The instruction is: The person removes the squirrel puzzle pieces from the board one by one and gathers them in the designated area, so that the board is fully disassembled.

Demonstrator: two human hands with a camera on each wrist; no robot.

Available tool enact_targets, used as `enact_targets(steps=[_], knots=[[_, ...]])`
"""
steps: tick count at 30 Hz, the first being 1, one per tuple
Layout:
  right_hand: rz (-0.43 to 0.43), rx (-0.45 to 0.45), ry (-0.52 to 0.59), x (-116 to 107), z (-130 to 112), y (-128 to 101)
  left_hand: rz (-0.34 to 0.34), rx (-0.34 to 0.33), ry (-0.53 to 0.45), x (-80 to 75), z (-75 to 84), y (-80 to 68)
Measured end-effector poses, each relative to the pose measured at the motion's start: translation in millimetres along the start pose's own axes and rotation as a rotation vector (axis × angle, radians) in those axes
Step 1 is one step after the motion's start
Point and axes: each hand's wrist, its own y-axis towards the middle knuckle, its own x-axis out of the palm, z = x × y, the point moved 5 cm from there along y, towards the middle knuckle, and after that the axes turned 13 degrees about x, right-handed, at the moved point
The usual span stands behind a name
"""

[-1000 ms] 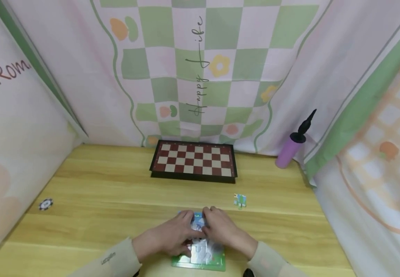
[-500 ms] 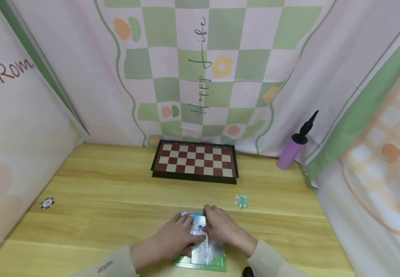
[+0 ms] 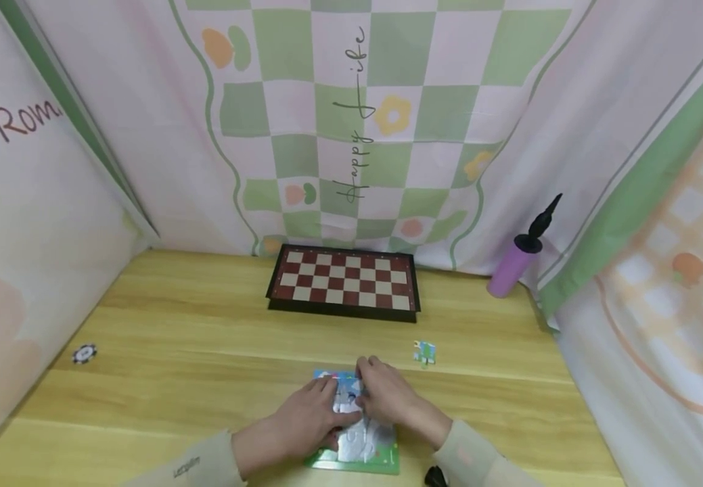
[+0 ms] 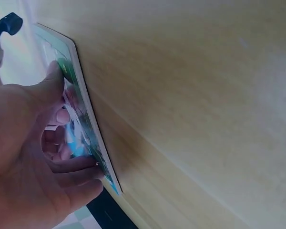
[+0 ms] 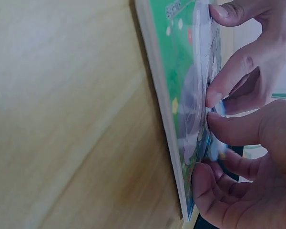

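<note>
A jigsaw puzzle [image 3: 360, 446] in a flat tray with a green lower part lies on the table, under both hands. My left hand [image 3: 304, 417] rests on its left side; the left wrist view shows the thumb and extended fingers touching the puzzle [image 4: 81, 114]. At the upper right of the puzzle, my right hand [image 3: 391, 404] has curled fingers and seems to pinch a bluish puzzle piece [image 5: 216, 149], blurred and partly hidden by the fingers. A loose puzzle piece [image 3: 425, 353] lies on the table beyond the right hand.
A folded chessboard [image 3: 345, 281] stands at the table's back, with a purple balloon pump [image 3: 511, 270] to its right against the curtain. At the far left lies a poker chip [image 3: 84, 353]. A small black object [image 3: 436, 476] shows by the right sleeve.
A puzzle surface between the hands caught bright glare half a second ago and shows less now. The hands have stayed nearly in place; the whole view has shifted slightly.
</note>
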Motion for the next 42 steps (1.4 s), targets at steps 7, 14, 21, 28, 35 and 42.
enact_targets(steps=[7, 14, 21, 28, 35, 42], knots=[[-0.031, 0.001, 0.037, 1.2, 1.4, 1.1, 0.008, 0.014, 0.024, -2.2, 1.2, 0.2], [-0.069, -0.055, 0.07, 3.3, 0.6, 1.8, 0.019, 0.026, 0.043, -0.1, 0.6, -0.8], [-0.055, -0.138, 0.077, 2.4, -0.8, 2.4, 0.02, 0.035, 0.096, 1.8, 1.4, -1.5], [-0.054, -0.161, 0.118, -0.1, -1.7, 0.9, 0.011, 0.028, 0.086, 0.7, 3.2, -1.2], [-0.071, -0.203, 0.159, -3.2, -2.3, -2.3, -0.009, 0.023, 0.057, 2.2, 3.0, -1.0], [-0.051, -0.235, 0.127, -4.2, -1.3, -4.5, -0.023, 0.009, 0.02, 2.1, 1.7, -0.5]])
